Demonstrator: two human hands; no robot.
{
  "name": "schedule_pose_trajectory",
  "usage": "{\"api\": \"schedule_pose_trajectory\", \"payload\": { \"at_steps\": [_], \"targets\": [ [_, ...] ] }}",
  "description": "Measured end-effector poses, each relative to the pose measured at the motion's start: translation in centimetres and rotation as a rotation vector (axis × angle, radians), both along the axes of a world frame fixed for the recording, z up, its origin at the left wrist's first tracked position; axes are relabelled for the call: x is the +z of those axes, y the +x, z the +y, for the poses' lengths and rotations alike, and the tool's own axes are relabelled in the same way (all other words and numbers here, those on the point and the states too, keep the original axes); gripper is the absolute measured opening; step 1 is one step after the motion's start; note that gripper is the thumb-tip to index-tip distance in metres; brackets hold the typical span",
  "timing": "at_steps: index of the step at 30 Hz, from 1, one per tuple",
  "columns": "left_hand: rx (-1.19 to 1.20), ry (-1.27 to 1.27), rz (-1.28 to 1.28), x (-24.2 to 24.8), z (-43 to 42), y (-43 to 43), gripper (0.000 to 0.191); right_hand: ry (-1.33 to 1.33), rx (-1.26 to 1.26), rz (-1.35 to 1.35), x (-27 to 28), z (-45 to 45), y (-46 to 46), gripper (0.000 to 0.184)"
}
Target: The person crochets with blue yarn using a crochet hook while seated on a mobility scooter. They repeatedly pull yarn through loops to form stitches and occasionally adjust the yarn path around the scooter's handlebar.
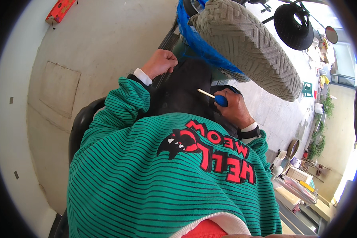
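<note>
My right hand (pixel 235 107) is closed around a pale thin stick (pixel 206 93) with a rounded blue part (pixel 221 101) at its base, and the stick points left above my dark-trousered lap (pixel 181 89). Beyond my knees, blue netting (pixel 206 52) hangs bunched along a thick grey cushion (pixel 247 38) covered in patterned fabric. My left hand (pixel 160 62) is raised left of the netting, thumb and fingertips pinched together. Faint thin strands show between those fingertips and the netting. Whether the fingers grip them is too small to tell.
A black chair (pixel 86 116) is under me. Beyond the cushion are a black cone-shaped object (pixel 294 28) and a round mirror (pixel 331 34). A red box (pixel 58 10) rests at far left. Right are a green stool (pixel 307 89), plants (pixel 318 138) and stacked household items (pixel 294 181).
</note>
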State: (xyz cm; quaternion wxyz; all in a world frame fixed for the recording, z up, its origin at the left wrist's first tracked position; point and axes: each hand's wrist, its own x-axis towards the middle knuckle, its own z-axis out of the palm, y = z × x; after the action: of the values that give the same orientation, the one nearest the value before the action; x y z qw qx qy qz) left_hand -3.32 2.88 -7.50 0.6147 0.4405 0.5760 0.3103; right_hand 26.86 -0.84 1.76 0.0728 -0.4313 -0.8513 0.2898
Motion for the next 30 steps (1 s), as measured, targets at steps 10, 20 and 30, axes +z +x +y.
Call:
{"api": "schedule_pose_trajectory", "payload": {
  "at_steps": [10,20,30],
  "targets": [
    [0.069,0.084,0.01,3.4,-1.3,-1.6,0.012,0.108,-0.169,0.164,-1.7,5.4,-5.1,0.025],
    [-0.01,0.047,0.009,5.5,-2.3,0.6,0.015,-0.353,-0.394,0.46,-2.4,7.7,-11.2,0.028],
    [-0.07,-0.043,-0.049,5.7,-0.9,0.8,0.022,-0.437,-0.48,0.465,-0.6,5.8,-9.5,0.022]
  ]
}}
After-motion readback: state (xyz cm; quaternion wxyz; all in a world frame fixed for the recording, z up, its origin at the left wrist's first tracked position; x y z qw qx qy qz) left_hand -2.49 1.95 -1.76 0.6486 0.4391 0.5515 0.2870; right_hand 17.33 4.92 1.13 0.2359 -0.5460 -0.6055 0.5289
